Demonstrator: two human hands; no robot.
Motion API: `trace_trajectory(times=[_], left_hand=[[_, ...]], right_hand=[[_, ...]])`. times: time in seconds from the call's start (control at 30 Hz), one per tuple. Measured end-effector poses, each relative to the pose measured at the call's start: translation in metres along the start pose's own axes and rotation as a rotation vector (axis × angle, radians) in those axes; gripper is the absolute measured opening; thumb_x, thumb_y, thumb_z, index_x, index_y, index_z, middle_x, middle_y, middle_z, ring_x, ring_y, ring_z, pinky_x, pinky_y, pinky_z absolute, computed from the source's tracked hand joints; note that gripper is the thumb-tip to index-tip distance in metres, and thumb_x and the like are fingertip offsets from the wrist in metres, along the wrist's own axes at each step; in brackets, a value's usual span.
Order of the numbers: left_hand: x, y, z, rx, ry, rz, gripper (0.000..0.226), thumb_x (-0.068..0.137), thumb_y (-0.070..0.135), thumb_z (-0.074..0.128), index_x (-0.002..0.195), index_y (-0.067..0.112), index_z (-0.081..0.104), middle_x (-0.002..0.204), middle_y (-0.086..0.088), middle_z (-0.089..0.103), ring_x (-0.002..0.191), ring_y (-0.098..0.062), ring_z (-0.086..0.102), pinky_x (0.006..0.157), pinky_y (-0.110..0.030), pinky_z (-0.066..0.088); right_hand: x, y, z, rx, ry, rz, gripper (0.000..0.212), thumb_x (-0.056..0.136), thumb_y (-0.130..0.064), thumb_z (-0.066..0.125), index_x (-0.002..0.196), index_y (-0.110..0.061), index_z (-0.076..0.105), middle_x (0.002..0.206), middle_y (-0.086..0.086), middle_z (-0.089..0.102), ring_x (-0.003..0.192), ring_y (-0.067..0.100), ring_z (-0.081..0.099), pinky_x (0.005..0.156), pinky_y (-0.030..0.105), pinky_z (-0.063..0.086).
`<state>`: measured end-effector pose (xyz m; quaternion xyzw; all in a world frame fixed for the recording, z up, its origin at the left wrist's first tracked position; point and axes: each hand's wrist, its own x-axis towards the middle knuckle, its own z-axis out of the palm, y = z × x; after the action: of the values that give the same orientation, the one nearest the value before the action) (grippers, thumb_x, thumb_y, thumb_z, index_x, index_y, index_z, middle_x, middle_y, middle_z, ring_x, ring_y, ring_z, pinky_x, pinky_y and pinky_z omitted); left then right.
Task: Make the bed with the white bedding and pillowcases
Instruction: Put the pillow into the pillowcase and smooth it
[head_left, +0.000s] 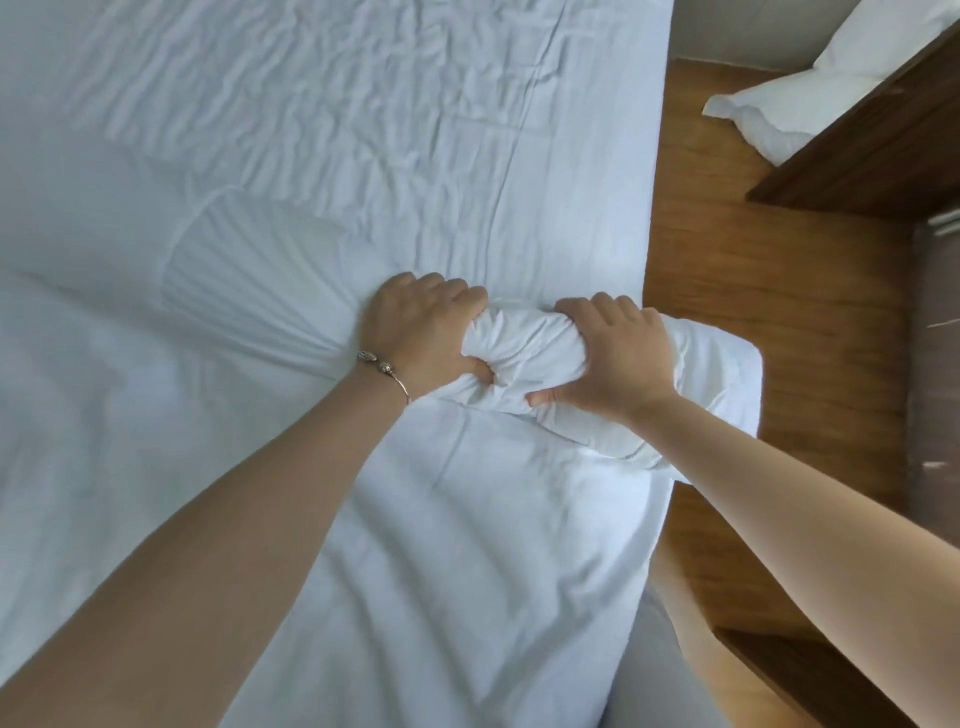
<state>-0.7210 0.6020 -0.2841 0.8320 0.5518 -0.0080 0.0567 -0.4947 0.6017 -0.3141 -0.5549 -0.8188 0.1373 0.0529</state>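
Head view shows me both forearms reaching forward and down over the bed (311, 130), wrists nearly side by side. I see the left hand (415, 332), a thin bracelet (382, 371) at its wrist, curled knuckles-up around one end of a bunched roll of white bedding (519, 348). Just right of it, the right hand (610, 358) clamps the same roll, thumb tucked underneath. That roll lies at the bed's right edge, its loose end hanging past the edge over the wooden floor (753, 312). Well right of the bed, a pillow (831, 78) rests on a dark wooden unit (883, 156).
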Motion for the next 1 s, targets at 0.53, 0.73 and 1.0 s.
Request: trace_trajectory(times=[0.53, 0.73, 1.0], left_hand=[[-0.083, 0.027, 0.007, -0.067, 0.189, -0.131, 0.084, 0.034, 0.081, 0.07, 0.088, 0.019, 0.055, 0.079, 0.002, 0.057, 0.074, -0.024, 0.054, 0.067, -0.034, 0.029], [-0.042, -0.001, -0.04, -0.607, -0.114, -0.265, 0.06, 0.061, 0.081, 0.045, 0.095, 0.033, 0.057, 0.087, 0.018, 0.058, 0.088, -0.005, 0.056, 0.074, -0.022, 0.04], [0.043, -0.025, -0.048, -0.174, -0.982, -0.141, 0.137, 0.021, 0.099, 0.054, 0.142, 0.04, 0.027, 0.144, 0.014, 0.038, 0.127, -0.018, 0.043, 0.108, -0.04, 0.035]], right_hand=[[-0.026, -0.037, -0.031, -0.013, -0.317, 0.057, 0.119, 0.038, -0.1, 0.037, 0.143, -0.043, 0.033, 0.142, -0.006, 0.048, 0.131, 0.02, 0.042, 0.109, 0.045, 0.026], [-0.016, -0.025, -0.028, 0.032, -0.33, 0.046, 0.107, 0.048, -0.095, 0.05, 0.139, -0.04, 0.038, 0.134, -0.008, 0.052, 0.124, 0.019, 0.046, 0.104, 0.04, 0.03], [-0.006, -0.018, -0.029, 0.021, -0.438, 0.004, 0.111, 0.047, -0.098, 0.042, 0.142, -0.039, 0.035, 0.138, -0.009, 0.049, 0.125, 0.018, 0.045, 0.104, 0.039, 0.029]])
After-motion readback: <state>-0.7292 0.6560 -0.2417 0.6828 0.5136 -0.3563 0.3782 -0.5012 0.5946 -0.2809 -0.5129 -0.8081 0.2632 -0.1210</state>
